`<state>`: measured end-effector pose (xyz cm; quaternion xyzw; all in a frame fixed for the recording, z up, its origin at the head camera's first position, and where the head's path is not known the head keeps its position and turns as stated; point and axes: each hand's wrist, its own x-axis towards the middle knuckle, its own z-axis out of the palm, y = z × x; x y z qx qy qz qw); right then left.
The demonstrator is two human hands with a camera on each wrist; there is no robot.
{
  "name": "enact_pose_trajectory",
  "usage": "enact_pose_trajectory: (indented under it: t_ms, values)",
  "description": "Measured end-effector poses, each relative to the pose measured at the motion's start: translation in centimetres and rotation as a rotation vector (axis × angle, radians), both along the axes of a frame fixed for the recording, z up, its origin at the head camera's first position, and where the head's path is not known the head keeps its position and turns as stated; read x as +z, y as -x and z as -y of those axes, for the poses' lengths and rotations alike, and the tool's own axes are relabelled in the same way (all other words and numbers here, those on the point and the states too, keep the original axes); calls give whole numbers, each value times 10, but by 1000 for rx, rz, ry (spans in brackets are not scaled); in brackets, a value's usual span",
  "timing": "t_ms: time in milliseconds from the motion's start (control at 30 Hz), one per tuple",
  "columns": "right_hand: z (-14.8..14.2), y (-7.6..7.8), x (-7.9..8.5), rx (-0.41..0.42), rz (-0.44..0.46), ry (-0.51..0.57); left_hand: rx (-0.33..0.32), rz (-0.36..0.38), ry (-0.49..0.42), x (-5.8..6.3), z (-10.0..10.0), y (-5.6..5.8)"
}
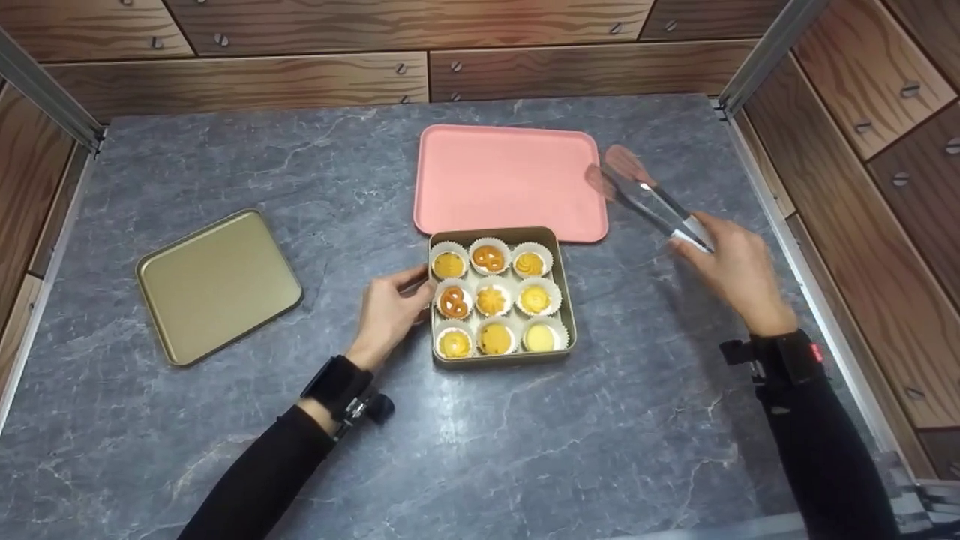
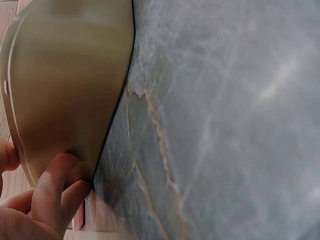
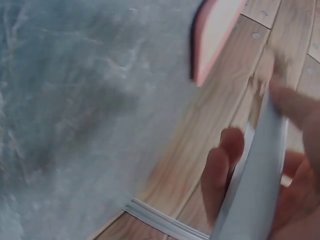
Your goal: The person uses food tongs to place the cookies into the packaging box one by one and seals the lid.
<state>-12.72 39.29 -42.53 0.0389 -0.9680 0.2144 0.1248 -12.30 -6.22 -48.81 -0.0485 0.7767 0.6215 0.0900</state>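
My left hand [image 1: 390, 311] rests its fingers and thumb against the left wall of a square gold tin [image 1: 501, 361]. Up close in the left wrist view, the fingertips [image 2: 65, 162] touch the outside of that wall. Inside the tin sit rows of cookies in white paper cups, among them a pretzel-shaped cookie [image 1: 488, 258], a star-shaped cookie [image 1: 491, 300] and a pale round cookie [image 1: 538, 337]. My right hand [image 1: 739, 274] grips a pair of kitchen tongs [image 1: 664, 201] by the metal handles. The tongs' pinkish tips are apart, with nothing between them, near the tray's right edge.
A pink tray [image 1: 510, 180] lies behind the tin, close to its back edge. The gold lid [image 1: 221, 289] lies on the left of the grey marbled table [image 1: 480, 465]. Wood-patterned panels [image 1: 300, 79] and metal rails [image 1: 780, 52] border the table.
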Motion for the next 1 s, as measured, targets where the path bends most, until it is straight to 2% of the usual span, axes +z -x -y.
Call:
enact_pose_trajectory:
  t_ms: [167,400,667,1000]
  values:
    - [-4,8,-13,-101,92,18,2,7,-11,0,1,0]
    - [-7,14,-25,-151,212,35,4,-39,13,0,0,-1]
    - [-9,18,-35,-129,252,17,-1,-51,3,-1,0,-1]
    - [-10,28,-38,-119,333,-39,-6,-53,23,-2,0,0]
